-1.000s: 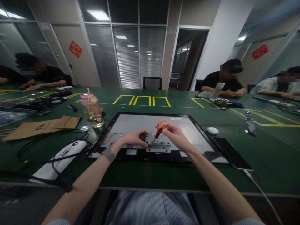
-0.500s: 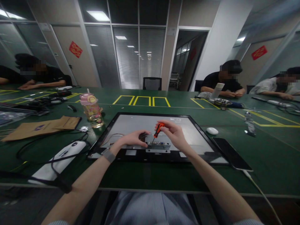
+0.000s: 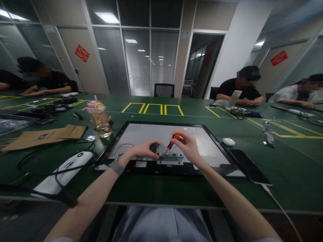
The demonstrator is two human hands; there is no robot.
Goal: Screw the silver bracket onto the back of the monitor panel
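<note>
A flat display panel point(image 3: 136, 134) with a black frame lies on the green table, its pale back upward. On its near edge sits a metal bracket point(image 3: 170, 162) with connectors along it. My left hand point(image 3: 145, 149) holds the bracket's left end, thumb at the near side and fingers curled round a dark part behind. Pinched in my right hand point(image 3: 186, 143) is an orange-and-black screwdriver point(image 3: 173, 141), tilted, its shaft pointing down to the left. The tip meets the bracket area near my left thumb; the exact contact point is too small to make out.
Left of the panel are a pink-lidded bottle point(image 3: 98, 117), a brown paper bag point(image 3: 45, 137) and a white power strip point(image 3: 63, 173) with black cables. A phone point(image 3: 249, 164) on a cable and a white case point(image 3: 228, 141) lie right. Several people sit across the table.
The screwdriver's handle has tipped slightly to the right with my right hand, while its tip stays at about the same place. My left hand has not visibly moved.
</note>
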